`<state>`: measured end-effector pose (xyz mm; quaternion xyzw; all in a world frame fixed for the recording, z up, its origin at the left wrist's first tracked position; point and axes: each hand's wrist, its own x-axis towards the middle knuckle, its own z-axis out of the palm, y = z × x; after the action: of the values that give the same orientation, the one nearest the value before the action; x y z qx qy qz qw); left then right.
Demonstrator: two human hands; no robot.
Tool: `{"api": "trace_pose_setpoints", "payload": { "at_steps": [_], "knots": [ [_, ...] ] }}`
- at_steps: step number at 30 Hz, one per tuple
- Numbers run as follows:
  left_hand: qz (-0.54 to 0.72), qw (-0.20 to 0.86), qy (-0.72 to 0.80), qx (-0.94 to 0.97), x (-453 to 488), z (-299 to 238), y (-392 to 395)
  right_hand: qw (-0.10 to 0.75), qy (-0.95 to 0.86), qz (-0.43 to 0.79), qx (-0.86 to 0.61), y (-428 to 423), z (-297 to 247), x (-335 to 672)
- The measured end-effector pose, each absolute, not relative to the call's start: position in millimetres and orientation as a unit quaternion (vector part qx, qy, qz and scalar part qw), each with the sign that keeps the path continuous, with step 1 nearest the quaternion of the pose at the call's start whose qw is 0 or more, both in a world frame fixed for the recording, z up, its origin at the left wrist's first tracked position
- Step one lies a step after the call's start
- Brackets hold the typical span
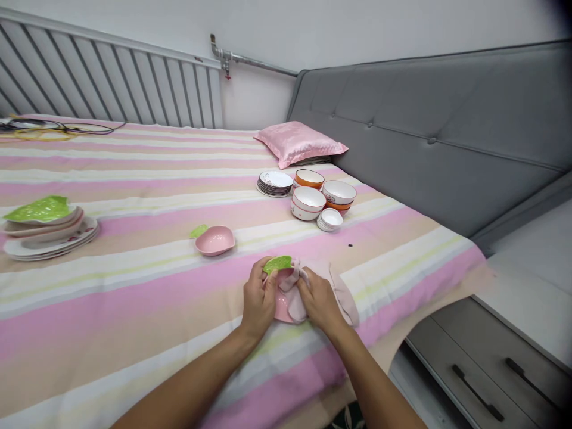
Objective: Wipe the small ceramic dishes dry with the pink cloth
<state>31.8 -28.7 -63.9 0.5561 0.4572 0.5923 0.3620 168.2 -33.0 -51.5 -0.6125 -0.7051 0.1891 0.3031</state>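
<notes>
My left hand (260, 296) grips a pink peach-shaped bowl (282, 308) by its green leaf edge, tilting it above the bed. Bunched in my right hand (318, 298) is a pale pink cloth (295, 301), pressed against the inside of the bowl. Part of the cloth trails to the right over the striped sheet. A second pink bowl (215, 241) with a green leaf rests on the bed, beyond and left of my hands. Where the cloth covers it, the held bowl's right side is hidden.
Several stacked bowls (308, 203), small white dishes (331, 219) and a plate stack (274, 183) stand beyond my right hand. Leaf-topped dishes and plates (51, 229) are piled at far left. A pink pillow (300, 143) lies by the grey headboard (429, 119); drawers (473, 357) stand at right.
</notes>
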Motion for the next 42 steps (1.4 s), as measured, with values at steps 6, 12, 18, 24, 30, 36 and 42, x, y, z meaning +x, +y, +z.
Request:
{"api": "trace_pose_setpoints", "payload": {
  "at_steps": [6, 12, 18, 24, 30, 36, 42],
  "knots": [
    [0.634, 0.327, 0.477, 0.514, 30.1, -64.9, -27.6, 0.312, -0.672, 0.237, -0.628, -34.3, -56.2, 158.9],
    [0.663, 0.299, 0.492, 0.479, 28.6, -62.6, -26.1, 0.304, -0.653, 0.313, -0.619, -37.2, -58.8, 150.8],
    [0.659, 0.366, 0.445, 0.483, 29.4, -55.0, -29.9, 0.346, -0.630, 0.281, -0.636, -35.7, -56.0, 156.6],
    [0.561, 0.475, 0.410, 0.541, 25.8, -46.3, -25.4, 0.362, -0.624, 0.183, -0.668, -32.4, -47.1, 179.3],
    [0.442, 0.515, 0.403, 0.614, 18.6, -42.3, -16.6, 0.339, -0.669, 0.077, -0.657, -35.9, -44.6, 184.3],
    [0.356, 0.485, 0.403, 0.690, 14.9, -45.7, -17.3, 0.305, -0.745, 0.052, -0.591, -39.7, -45.5, 174.7],
    [0.376, 0.426, 0.450, 0.689, 16.7, -52.1, -18.1, 0.338, -0.748, 0.002, -0.572, -39.7, -43.6, 169.9]
  ]
}}
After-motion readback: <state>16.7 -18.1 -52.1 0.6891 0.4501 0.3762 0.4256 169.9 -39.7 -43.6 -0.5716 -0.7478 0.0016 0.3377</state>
